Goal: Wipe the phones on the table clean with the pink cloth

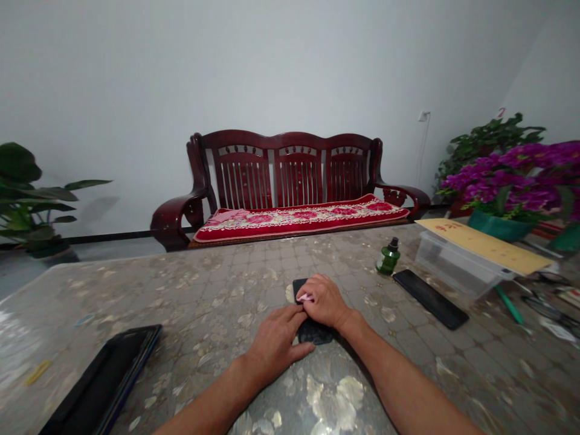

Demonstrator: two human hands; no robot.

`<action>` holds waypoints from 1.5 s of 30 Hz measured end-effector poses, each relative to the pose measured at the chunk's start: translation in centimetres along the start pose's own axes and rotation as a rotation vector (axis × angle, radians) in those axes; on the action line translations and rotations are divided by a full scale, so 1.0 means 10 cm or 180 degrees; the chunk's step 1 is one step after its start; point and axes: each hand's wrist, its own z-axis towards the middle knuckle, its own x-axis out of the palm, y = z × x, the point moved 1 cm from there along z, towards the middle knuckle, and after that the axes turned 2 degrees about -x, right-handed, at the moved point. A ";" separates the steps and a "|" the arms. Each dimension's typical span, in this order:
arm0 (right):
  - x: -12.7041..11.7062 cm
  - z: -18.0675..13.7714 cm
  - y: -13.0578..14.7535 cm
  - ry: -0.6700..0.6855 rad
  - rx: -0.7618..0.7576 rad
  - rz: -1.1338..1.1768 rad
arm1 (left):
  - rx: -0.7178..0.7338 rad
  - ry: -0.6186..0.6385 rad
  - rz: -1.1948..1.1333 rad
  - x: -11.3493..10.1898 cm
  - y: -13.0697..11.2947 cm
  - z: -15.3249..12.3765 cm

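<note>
Your right hand (322, 300) pinches a pink cloth (307, 297) over the dark phone (316, 332); your left hand (278, 337) (thumb parted, firmness of hold indeterminable) meets its edge.

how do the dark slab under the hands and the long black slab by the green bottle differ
The dark slab is partly covered by the left hand and right hand; the long black slab lies untouched in full view. The dark slab runs nearly straight ahead; the long black slab slants diagonally. Both lie on the tabletop.

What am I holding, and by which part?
Your right hand pinches a small pale-pink wad, gripped part hidden; your left hand touches a flat, black, rectangular slab.
</note>
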 end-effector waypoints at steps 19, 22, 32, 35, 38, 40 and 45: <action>-0.07 -0.02 -0.09 -0.0103 0.0152 -0.0289 | -0.0011 -0.0037 0.0261 0.06 0.05 -0.02; -0.08 -0.02 -0.04 -0.0009 0.0035 -0.0263 | 0.0002 -0.0068 0.0184 0.05 0.04 -0.02; -0.08 -0.02 -0.09 -0.0133 0.0223 -0.0369 | -0.0045 0.0029 0.0325 0.05 0.04 -0.02; -0.08 -0.02 -0.08 -0.0053 0.0111 -0.0363 | -0.0046 0.0043 0.0318 0.04 0.03 -0.02; -0.07 -0.02 -0.08 -0.0057 0.0152 -0.0339 | -0.0054 0.0033 0.0293 0.05 0.03 -0.02; -0.07 -0.03 -0.10 -0.0120 0.0230 -0.0331 | -0.0047 0.0024 0.0289 0.05 0.04 -0.02; -0.06 -0.04 -0.13 -0.0169 0.0266 -0.0339 | -0.0008 -0.0040 0.0311 0.05 0.04 -0.02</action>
